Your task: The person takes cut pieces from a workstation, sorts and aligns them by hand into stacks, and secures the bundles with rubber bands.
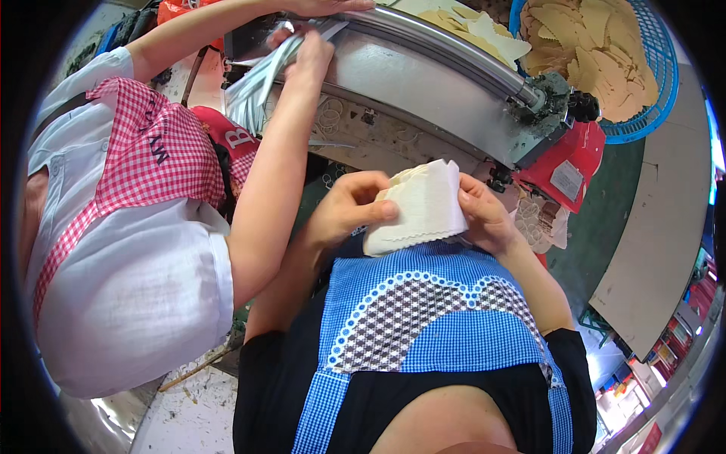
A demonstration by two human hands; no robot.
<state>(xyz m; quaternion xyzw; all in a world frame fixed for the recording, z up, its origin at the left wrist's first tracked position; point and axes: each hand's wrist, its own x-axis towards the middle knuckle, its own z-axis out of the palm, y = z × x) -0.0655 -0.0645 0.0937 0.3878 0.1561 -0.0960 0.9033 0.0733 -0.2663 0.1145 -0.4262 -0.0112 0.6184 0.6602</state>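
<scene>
A thick stack of off-white, zigzag-edged cut pieces [420, 206] stands upright between my two hands, close above my blue checked apron. My left hand [354, 206] pinches its left side, with the thumb across the front face. On the opposite side, my right hand [486, 213] grips the edge, its fingers partly hidden behind the stack. I cannot tell whether the pieces are leather or cloth.
A machine with a long metal roller [461, 49] lies ahead. Beyond its right end is a blue basket [656, 113] of tan cut pieces. At my left, a co-worker in a red checked apron [162, 151] holds pale strips [261, 85]. A grey board [643, 234] stands at right.
</scene>
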